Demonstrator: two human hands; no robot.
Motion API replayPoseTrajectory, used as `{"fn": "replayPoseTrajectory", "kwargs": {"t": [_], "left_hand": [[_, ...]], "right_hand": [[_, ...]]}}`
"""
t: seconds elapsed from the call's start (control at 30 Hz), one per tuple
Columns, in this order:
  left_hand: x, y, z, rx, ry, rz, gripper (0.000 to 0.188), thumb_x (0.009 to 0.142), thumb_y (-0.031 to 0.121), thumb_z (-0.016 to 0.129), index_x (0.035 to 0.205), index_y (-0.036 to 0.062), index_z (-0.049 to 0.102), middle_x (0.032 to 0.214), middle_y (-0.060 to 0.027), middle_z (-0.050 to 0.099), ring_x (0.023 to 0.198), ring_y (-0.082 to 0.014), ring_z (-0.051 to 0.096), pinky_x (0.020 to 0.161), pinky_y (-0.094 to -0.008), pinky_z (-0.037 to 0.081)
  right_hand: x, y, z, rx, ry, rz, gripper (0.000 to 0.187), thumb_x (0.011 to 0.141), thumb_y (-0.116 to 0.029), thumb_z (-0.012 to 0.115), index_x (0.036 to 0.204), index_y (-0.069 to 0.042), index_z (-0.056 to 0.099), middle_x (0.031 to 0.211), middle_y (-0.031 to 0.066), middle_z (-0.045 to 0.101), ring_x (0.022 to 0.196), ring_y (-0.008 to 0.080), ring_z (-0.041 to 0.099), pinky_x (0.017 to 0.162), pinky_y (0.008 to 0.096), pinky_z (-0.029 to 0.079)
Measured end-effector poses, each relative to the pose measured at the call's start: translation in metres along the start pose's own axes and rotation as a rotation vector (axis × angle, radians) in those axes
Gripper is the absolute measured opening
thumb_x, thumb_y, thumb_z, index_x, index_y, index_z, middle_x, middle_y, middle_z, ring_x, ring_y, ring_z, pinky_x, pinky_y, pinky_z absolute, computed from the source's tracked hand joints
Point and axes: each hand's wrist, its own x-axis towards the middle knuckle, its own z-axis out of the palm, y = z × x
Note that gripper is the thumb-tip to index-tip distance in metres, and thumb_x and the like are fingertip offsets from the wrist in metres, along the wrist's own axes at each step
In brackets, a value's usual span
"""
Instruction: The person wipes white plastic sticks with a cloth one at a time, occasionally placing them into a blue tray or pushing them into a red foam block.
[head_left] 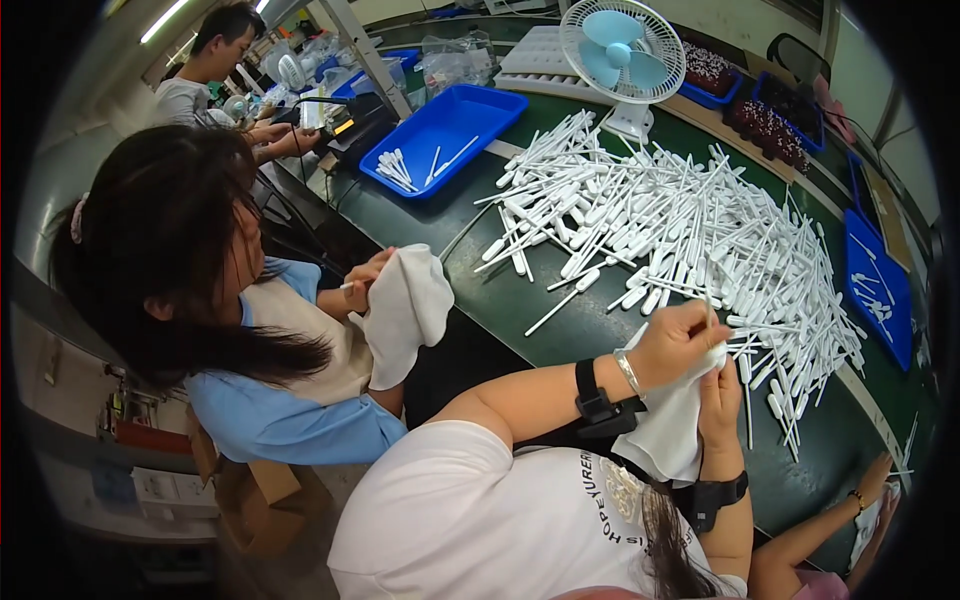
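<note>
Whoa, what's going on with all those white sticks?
The person's left hand and right hand hold a white cloth beside a big heap of white sticks on the green table. Whether a stick is inside the cloth is hard to see. To the left, a co-worker holds another cloth. A few sticks lie in a blue tray.

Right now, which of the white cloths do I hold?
The middle cloth, held by your right hand below your left hand; the leftmost cloth and rightmost cloth are in other people's hands.
</note>
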Motion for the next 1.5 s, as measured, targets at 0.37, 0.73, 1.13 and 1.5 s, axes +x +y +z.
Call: {"fn": "replayPoseTrajectory", "kwargs": {"t": [0.37, 0.73, 1.13, 1.5], "left_hand": [[0.011, -0.007, -0.005, 0.465, -0.234, 0.406, 0.012, 0.070, 0.006, 0.060, 0.081, 0.0063, 0.056, 0.075, -0.0084, 0.054, 0.069, -0.0249, 0.054, 0.058, -0.0319, 0.043], [0.093, 0.013, 0.037, 0.004, -0.388, -0.288, 0.016, 0.086, 0.021, 0.046, 0.090, 0.0055, 0.050, 0.068, -0.0041, 0.052, 0.056, -0.0110, 0.049, 0.048, -0.0243, 0.039], [0.260, -0.065, 0.243, -0.023, -0.699, -0.614, 0.009, 0.081, 0.014, 0.050, 0.079, 0.0048, 0.049, 0.057, -0.0029, 0.041, 0.045, -0.0110, 0.037, 0.038, -0.0235, 0.030], [0.286, -0.109, 0.300, 0.013, -0.597, -0.706, 0.018, 0.080, 0.004, 0.049, 0.097, -0.0026, 0.049, 0.090, -0.0152, 0.054, 0.080, -0.0246, 0.056, 0.068, -0.0346, 0.047]], "right_hand": [[0.010, 0.000, -0.005, 0.390, -0.006, 0.193, 0.024, 0.085, -0.012, 0.045, 0.106, 0.000, 0.049, 0.093, 0.0031, 0.055, 0.081, 0.0078, 0.052, 0.070, 0.0212, 0.042], [0.018, 0.008, -0.021, 0.673, -0.077, 0.469, 0.026, 0.084, -0.020, 0.049, 0.100, 0.001, 0.054, 0.081, 0.0031, 0.058, 0.069, 0.0086, 0.054, 0.063, 0.0229, 0.044], [0.023, 0.025, -0.016, 0.415, -0.209, 0.375, 0.027, 0.085, -0.017, 0.047, 0.106, -0.001, 0.052, 0.089, 0.0011, 0.058, 0.083, 0.0070, 0.050, 0.075, 0.0225, 0.040], [0.022, 0.018, -0.025, 0.486, -0.226, 0.313, 0.032, 0.087, -0.013, 0.044, 0.118, -0.008, 0.047, 0.114, 0.0011, 0.052, 0.103, 0.0088, 0.044, 0.089, 0.0230, 0.032]]}}
